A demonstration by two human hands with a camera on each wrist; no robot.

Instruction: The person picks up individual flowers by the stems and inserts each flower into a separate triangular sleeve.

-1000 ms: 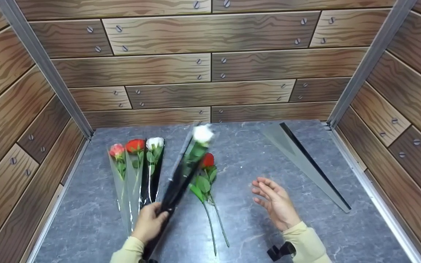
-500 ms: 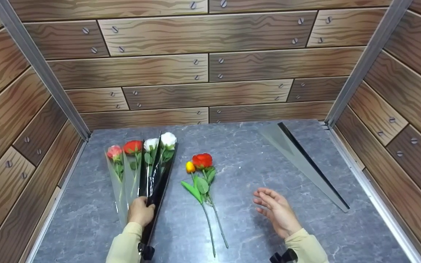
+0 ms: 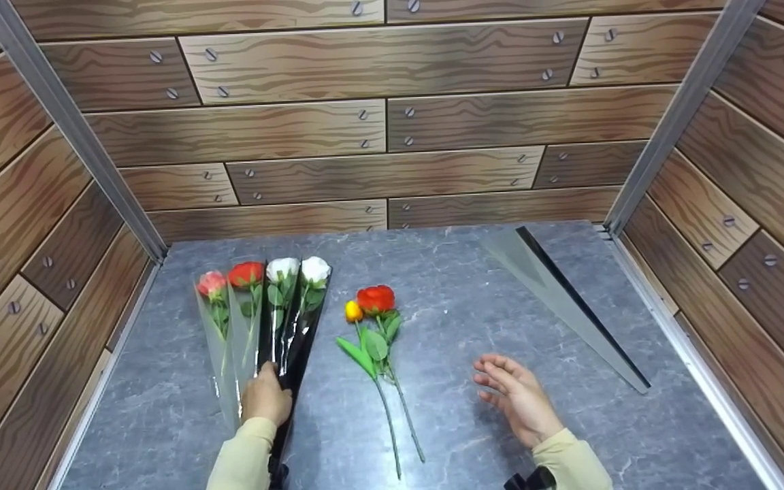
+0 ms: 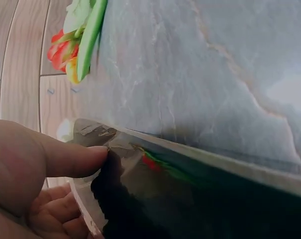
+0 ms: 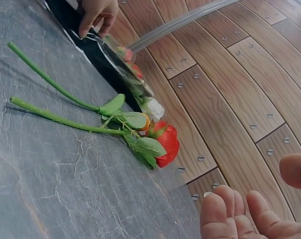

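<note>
My left hand (image 3: 267,397) pinches the black wrapping sleeve around a white rose (image 3: 315,271), which lies at the right end of a row. In the left wrist view the thumb presses on the glossy black sleeve (image 4: 140,199), with fingers curled at its edge. Left of it lie another white rose (image 3: 282,269) in black wrap, a red flower (image 3: 247,273) and a pink flower (image 3: 212,283) in clear sleeves. My right hand (image 3: 516,398) hovers over the table, relaxed and holding nothing. Between the hands lie an unwrapped red flower (image 3: 376,298) and a yellow tulip (image 3: 353,311), stems toward me.
A flat cone-shaped clear sleeve with a black edge (image 3: 569,309) lies at the right of the grey marbled table (image 3: 453,435). Wood-patterned walls (image 3: 297,129) enclose the back and both sides, with metal rails (image 3: 688,384) along the table's sides.
My left hand has brought the black-wrapped white rose left and laid it at the right end of the row. This uncovered the yellow tulip. My right hand has barely moved.
</note>
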